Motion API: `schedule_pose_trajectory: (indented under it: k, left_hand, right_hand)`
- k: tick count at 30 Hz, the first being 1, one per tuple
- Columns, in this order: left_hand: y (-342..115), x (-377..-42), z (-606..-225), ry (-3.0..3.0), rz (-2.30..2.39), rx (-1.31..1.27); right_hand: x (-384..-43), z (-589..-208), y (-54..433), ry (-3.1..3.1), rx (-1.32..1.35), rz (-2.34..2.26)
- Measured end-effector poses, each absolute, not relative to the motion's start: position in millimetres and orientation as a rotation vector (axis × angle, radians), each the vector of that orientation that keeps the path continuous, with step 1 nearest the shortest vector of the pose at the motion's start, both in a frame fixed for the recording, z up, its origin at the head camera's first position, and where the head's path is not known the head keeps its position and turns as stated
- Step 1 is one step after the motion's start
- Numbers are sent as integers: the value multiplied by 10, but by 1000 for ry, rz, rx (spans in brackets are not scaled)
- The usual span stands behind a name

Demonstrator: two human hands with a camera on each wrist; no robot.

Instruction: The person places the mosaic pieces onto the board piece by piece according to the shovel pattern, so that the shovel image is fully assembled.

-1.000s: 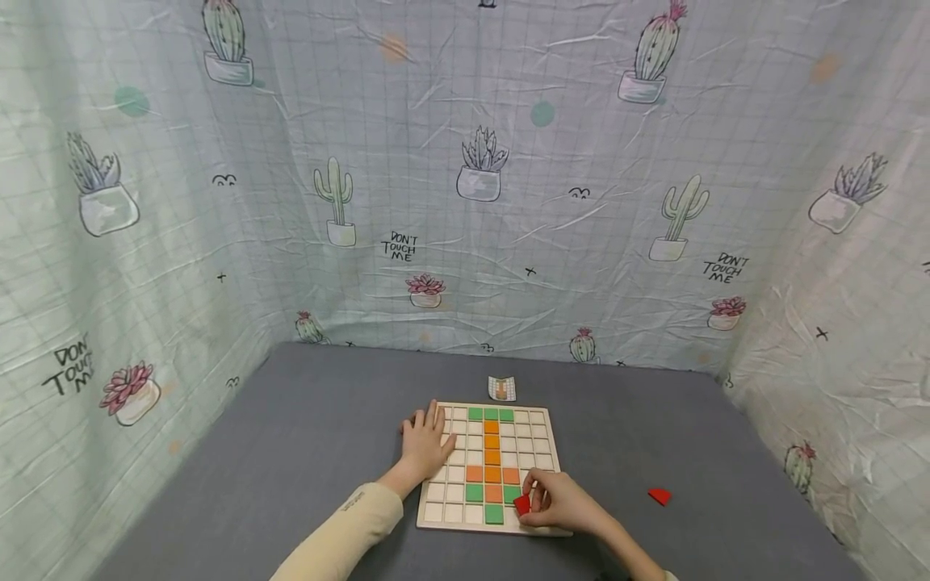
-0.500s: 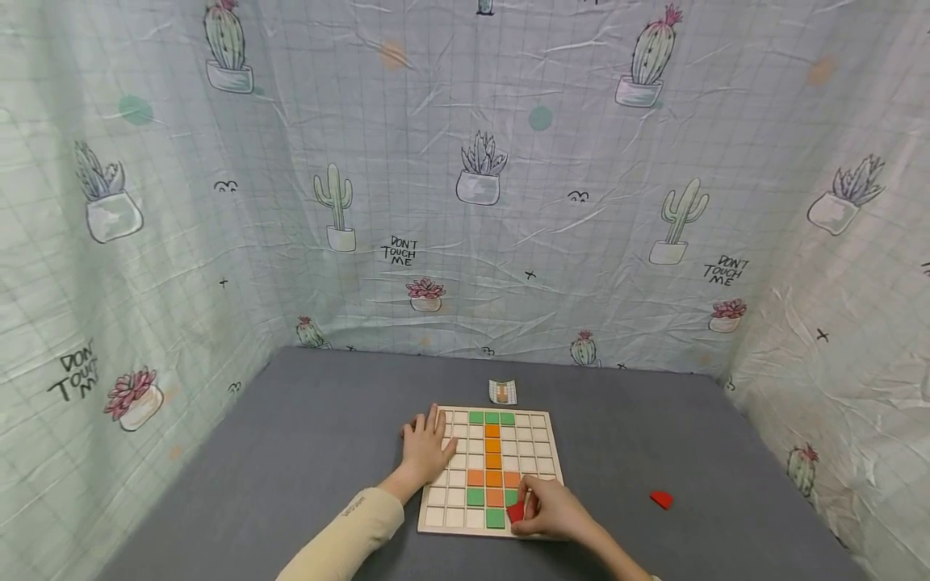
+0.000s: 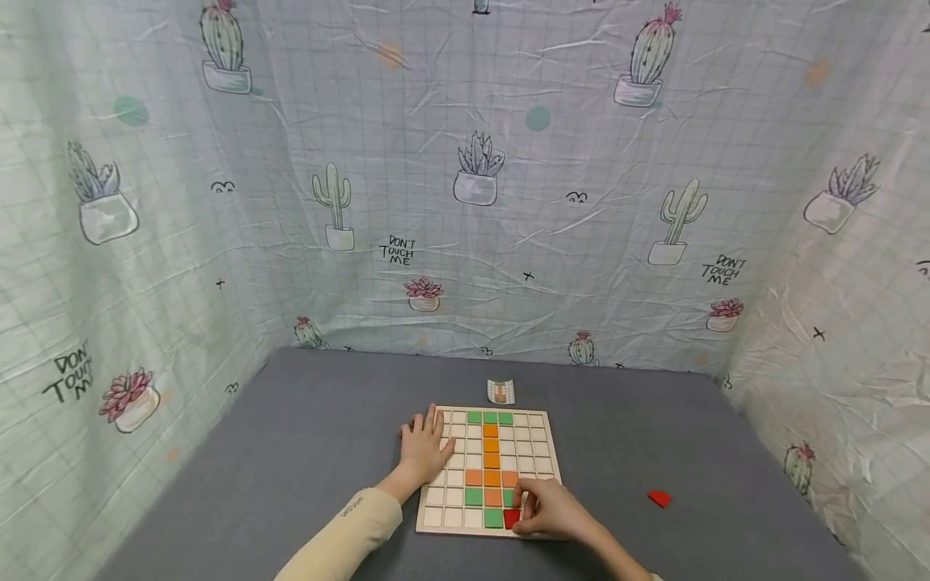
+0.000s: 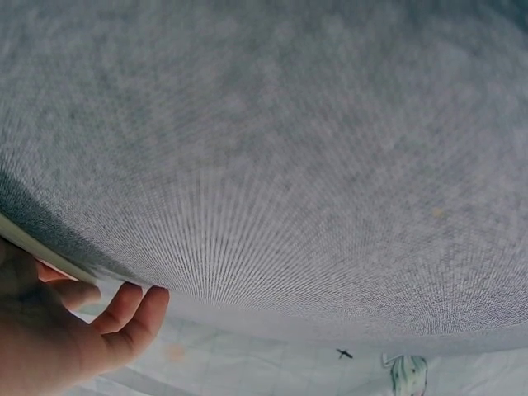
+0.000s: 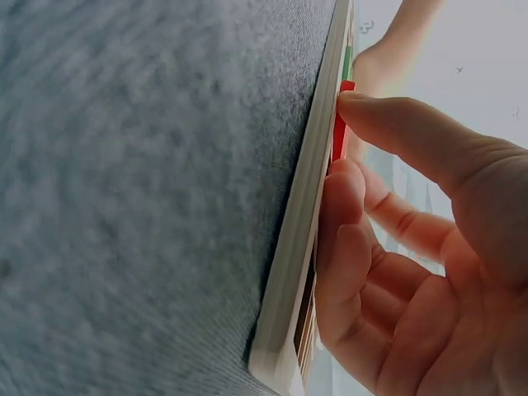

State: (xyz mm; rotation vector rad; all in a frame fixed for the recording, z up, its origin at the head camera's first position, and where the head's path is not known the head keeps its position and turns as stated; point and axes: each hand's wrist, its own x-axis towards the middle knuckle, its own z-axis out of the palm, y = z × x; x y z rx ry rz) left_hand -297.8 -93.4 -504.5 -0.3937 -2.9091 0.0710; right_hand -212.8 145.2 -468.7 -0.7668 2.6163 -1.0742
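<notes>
A wooden grid board (image 3: 454,528) lies on the grey table, with green (image 3: 493,518), orange (image 3: 491,445) and salmon square tiles (image 3: 474,478) in its cells. My left hand (image 3: 422,453) rests on the board's left edge, fingers spread and pointing away. A red tile (image 3: 512,519) lies at the near row, just right of the lowest green tile. My right hand (image 3: 546,508) pinches this tile by its edges; in the right wrist view the thumb (image 5: 396,124) is at one end and a fingertip at the other. That hand covers the board's near right corner.
Off to the right on the table lies another red piece (image 3: 659,499), with a pointed outline. Beyond the board's far edge is a small card (image 3: 500,392) printed with a grid pattern. Cactus-print curtains (image 3: 436,202) hang around the table's back and sides.
The right hand has carried the red tile slightly left and toward the near row, turning it from tilted to lined up with the cells. The left hand stays in place.
</notes>
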Motion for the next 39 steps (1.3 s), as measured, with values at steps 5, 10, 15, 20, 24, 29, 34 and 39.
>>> schedule_pose_trajectory:
  k: [5,10,15,20,24,29,34,39]
  left_hand:
    - [-923,-2967,-5040,-2907,67,-387]
    - [-919,-2960,-5027,-2918,76,-387]
    - [-925,-2964,-5007,-2926,89,-387]
    - [-927,-2974,-5015,-2918,75,-387]
    - [-926,-2977,-5020,-2911,62,-390]
    - [-928,-2982,-5024,-2899,79,-395]
    - [-934,-2982,-5032,-2901,92,-394]
    - [-934,-2962,-5035,-2906,78,-396]
  right_hand:
    - [-2135,-4680,1464,2586,-782,-1085]
    - [-2142,-4684,1457,2584,-778,-1087]
    - [-2156,-4680,1449,2575,-788,-1086]
    - [-2152,-4662,1420,2612,-833,-1027]
    - [-2159,-4661,1403,2639,-859,-987]
    - [-2190,-4683,1414,2637,-870,-985]
    - [-2202,-4698,1439,2615,-879,-1009]
    - [-2223,-4711,1485,2502,-884,-1103]
